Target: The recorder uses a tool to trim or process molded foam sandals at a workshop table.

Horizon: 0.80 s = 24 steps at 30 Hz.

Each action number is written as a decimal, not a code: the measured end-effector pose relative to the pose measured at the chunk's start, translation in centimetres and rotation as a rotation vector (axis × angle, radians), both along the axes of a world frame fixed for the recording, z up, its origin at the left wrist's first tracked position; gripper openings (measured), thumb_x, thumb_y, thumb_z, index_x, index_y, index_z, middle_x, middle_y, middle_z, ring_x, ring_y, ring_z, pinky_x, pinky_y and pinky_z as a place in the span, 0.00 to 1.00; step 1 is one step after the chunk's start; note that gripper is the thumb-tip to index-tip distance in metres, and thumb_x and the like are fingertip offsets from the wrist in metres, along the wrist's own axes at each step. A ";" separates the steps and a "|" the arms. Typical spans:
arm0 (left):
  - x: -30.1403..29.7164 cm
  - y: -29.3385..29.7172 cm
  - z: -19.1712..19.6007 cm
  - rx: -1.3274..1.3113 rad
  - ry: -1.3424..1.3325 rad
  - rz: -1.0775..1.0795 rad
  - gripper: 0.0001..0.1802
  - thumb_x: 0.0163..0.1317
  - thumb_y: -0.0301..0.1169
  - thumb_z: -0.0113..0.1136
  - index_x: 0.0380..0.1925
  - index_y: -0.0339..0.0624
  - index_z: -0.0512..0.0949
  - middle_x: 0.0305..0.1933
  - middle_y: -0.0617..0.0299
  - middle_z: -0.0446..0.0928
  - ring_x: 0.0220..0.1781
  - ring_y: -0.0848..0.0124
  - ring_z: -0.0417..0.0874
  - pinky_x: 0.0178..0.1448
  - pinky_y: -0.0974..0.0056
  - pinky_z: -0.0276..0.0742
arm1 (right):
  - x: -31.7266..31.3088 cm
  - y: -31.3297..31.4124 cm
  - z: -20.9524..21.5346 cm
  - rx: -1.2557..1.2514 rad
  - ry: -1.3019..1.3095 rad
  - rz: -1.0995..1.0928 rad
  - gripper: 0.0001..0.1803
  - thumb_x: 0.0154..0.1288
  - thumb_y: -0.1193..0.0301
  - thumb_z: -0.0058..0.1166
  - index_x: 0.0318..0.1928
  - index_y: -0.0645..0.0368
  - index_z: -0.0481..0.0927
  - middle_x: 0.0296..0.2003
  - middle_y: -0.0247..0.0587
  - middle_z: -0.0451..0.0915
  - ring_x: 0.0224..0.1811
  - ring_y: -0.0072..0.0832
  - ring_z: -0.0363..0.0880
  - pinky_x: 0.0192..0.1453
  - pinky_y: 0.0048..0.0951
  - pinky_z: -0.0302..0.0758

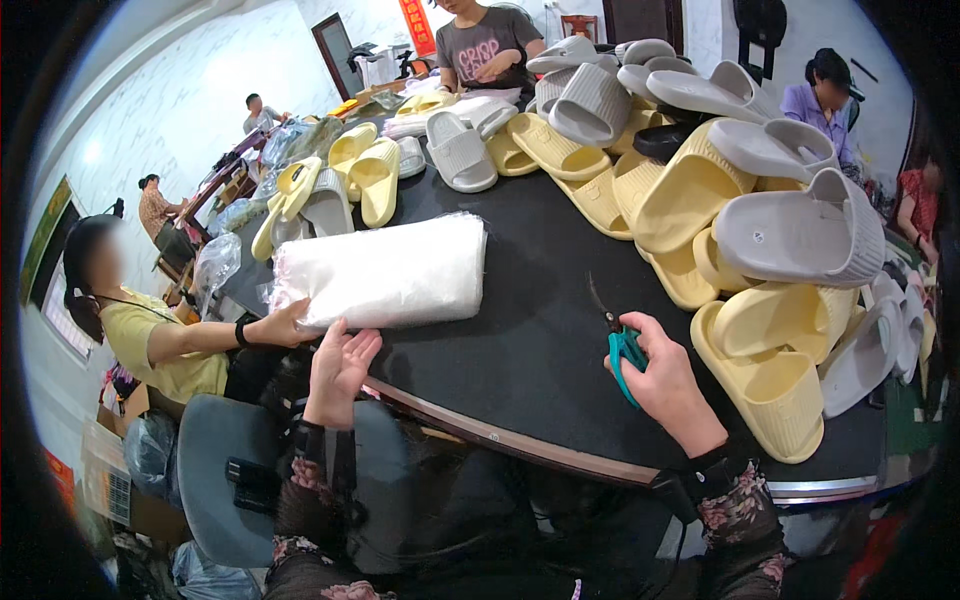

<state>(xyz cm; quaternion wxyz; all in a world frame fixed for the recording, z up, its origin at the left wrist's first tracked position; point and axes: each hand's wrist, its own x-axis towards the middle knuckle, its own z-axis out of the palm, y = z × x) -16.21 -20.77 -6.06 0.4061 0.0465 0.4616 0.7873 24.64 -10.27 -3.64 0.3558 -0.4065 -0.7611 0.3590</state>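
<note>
My right hand (660,375) grips scissors (627,355) with teal handles, their dark blades pointing away from me above the black tabletop. My left hand (340,372) is turned palm up with its fingers stretched out, at the near edge of a thick stack of clear plastic bags (390,270). Whether the fingertips touch the stack I cannot tell. A co-worker's hand (285,325) holds the stack's left end. To the right of the scissors lie yellow slippers (765,375), the closest things to my right hand apart from the scissors.
A heap of grey slippers (800,235) and yellow ones rises along the table's right side. More slippers (375,180) lie beyond the bags. The co-worker in yellow (165,345) sits at the left, another person (485,50) stands at the far side. A grey chair (225,470) stands below the table edge.
</note>
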 end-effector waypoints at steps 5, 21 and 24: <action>-2.5 3.0 -1.4 0.027 -0.146 -0.045 0.34 0.63 0.40 0.59 0.60 0.30 0.58 0.61 0.39 0.61 0.64 0.48 0.65 0.66 0.46 0.65 | 0.1 0.2 -0.8 0.065 0.008 -0.071 0.19 0.58 0.73 0.59 0.49 0.64 0.71 0.27 0.46 0.81 0.31 0.29 0.82 0.37 0.28 0.75; -3.4 8.7 -0.5 0.115 -0.184 0.186 0.19 0.62 0.34 0.58 0.52 0.42 0.70 0.52 0.54 0.73 0.55 0.56 0.73 0.62 0.41 0.67 | 0.9 -0.3 -0.8 0.241 -0.256 0.036 0.24 0.56 0.72 0.56 0.55 0.61 0.72 0.38 0.53 0.76 0.42 0.47 0.75 0.48 0.42 0.73; -9.6 8.8 -3.7 0.199 -0.043 0.183 0.15 0.64 0.32 0.52 0.49 0.39 0.71 0.47 0.55 0.74 0.52 0.61 0.75 0.60 0.48 0.70 | 0.1 -0.5 -0.9 0.333 -0.247 0.062 0.24 0.55 0.74 0.56 0.54 0.62 0.70 0.38 0.50 0.76 0.43 0.48 0.74 0.48 0.42 0.72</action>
